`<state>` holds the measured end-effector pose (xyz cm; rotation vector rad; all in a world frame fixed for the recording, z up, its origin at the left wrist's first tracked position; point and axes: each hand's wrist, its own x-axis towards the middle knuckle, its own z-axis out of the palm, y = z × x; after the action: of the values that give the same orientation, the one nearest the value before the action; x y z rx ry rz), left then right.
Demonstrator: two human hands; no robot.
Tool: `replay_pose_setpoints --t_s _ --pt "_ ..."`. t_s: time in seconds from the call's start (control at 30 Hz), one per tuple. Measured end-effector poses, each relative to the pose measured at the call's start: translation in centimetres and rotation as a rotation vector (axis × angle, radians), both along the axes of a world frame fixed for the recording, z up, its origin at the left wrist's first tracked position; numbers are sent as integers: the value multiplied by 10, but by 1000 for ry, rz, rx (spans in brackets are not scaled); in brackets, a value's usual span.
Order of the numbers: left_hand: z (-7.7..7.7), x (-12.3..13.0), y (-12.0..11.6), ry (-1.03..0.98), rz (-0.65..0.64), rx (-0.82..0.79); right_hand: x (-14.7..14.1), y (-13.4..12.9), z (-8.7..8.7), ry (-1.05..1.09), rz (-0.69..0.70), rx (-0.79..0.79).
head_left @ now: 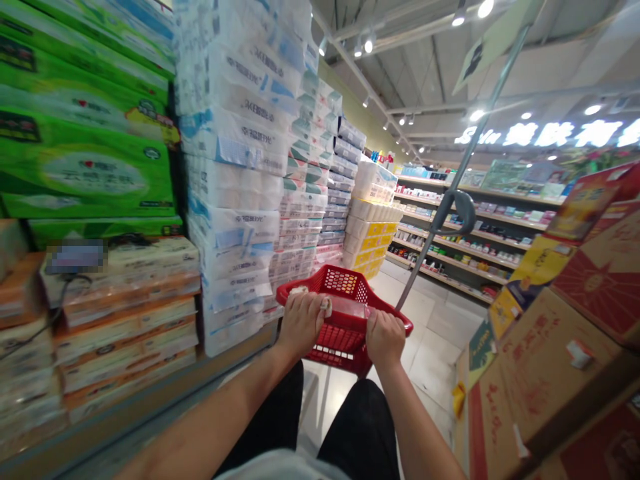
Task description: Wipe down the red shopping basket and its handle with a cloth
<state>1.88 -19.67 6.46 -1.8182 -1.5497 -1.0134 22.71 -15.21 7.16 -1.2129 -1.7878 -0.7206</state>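
- Two bare hands, the left hand (300,325) and the right hand (385,338), hold a red plastic shopping basket (345,350) out in front of a person in black trousers (360,427).
- The left grip is clenched, its fingers curled over the basket's rim; something white sits on two fingertips (299,291), too small to identify.
- The right grip is clenched on the rim as well, directly across from the left.
- Inside the basket, between the hands, lies one pale translucent packet (345,307); its contents cannot be made out.
- Below the basket spreads a pale tiled floor (430,340).
- Left of the basket rise white-and-blue toilet paper packs (233,200), with green tissue boxes (85,167) and orange-and-cream tissue packs (125,320) farther left.
- Right of the basket stand red-printed cardboard cartons (545,380), with a metal pole (463,180) nearer and stocked shelves (460,243) beyond it.
- So far, the basket shows only that one packet; the stacks on either side stand in full, orderly tiers.
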Motion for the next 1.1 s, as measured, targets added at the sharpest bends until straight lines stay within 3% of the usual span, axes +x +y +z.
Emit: replay_pose_setpoints --t_s 0.13,0.2,0.33,0.4,0.47,0.53,0.6,0.67,0.77,0.9,1.0,1.1 --pt "-7 0 -1 24 -21 56 -1 0 2 -5 1 3" --pt "5 0 3 25 3 -16 -2 1 3 -4 -10 -7" --pt "42 4 18 25 12 -322 -5 3 5 4 -41 -17" --pt "51 7 23 21 20 -404 -7 3 5 6 -48 -24" --pt "47 12 23 -6 35 -334 -7 3 5 5 -50 -34" --pt "32 17 17 -12 -1 -159 -7 1 5 1 -53 -43" --pt "17 22 10 48 -115 -22 -5 0 5 -7 -53 -55" --pt "11 25 7 94 -210 14 -3 0 5 -14 -54 -70" --pt "25 26 14 63 -229 -83 -2 0 7 -13 -62 -93" --pt "46 28 29 -6 -137 -222 -7 0 8 -7 -62 -119" --pt "41 32 26 -21 -69 -125 -11 -2 7 0 -55 -124" --pt "30 35 16 29 -139 -18 -9 -3 6 8 -47 -124"
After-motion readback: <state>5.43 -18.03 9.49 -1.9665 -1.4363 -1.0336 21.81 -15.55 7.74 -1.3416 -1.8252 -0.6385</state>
